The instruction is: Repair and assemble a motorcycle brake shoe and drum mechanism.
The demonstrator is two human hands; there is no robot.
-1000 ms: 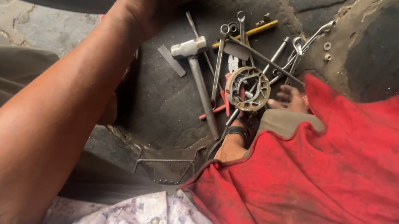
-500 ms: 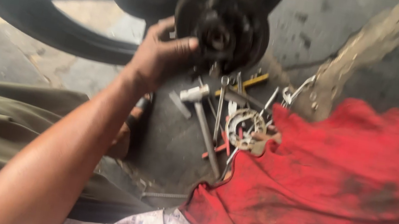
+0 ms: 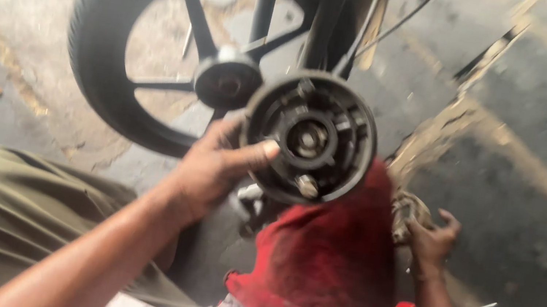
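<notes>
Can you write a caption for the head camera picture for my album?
Left hand lifts a round black brake plate before a black wheel; right hand holds a small metal part beside red cloth.

Round dark brake drum plate (image 3: 309, 137): black metal disc, open face toward the camera, showing a central hub hole, curved inner shoes and a pale bolt head near its lower edge. Held up in the air, tilted slightly, gripped at its left rim. Small grimy metal part (image 3: 408, 213), blurred, sits low right, just beside the disc, in the other grip.
</notes>
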